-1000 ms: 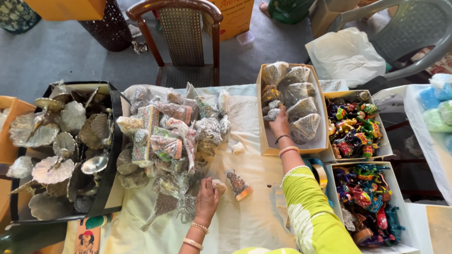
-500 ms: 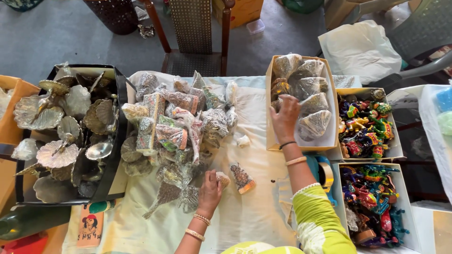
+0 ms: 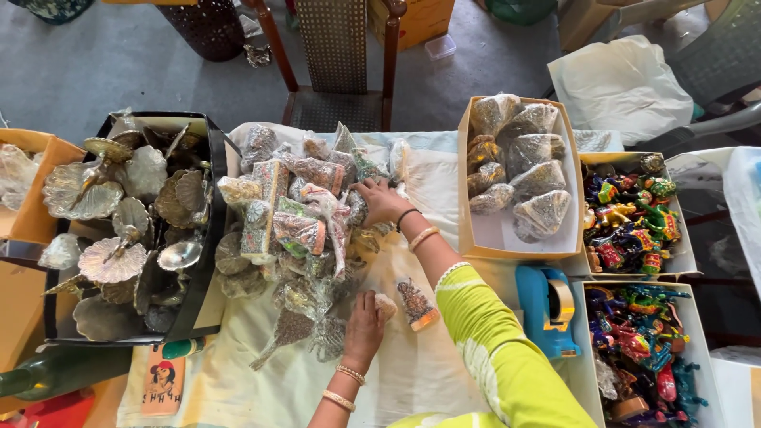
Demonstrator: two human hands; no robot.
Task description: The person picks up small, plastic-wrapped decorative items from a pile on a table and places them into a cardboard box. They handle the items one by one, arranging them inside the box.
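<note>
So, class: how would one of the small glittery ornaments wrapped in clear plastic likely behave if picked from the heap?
The wrapped ornament probably feels light and crinkly. Its glossy film may slip. Pulling one could shift neighbours, since the heap overlaps loosely.

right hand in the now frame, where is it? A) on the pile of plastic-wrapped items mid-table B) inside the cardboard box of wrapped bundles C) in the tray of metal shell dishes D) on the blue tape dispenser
A: the right hand lies on the pile of plastic-wrapped items, well left of the cardboard box and above the blue tape dispenser.
</note>
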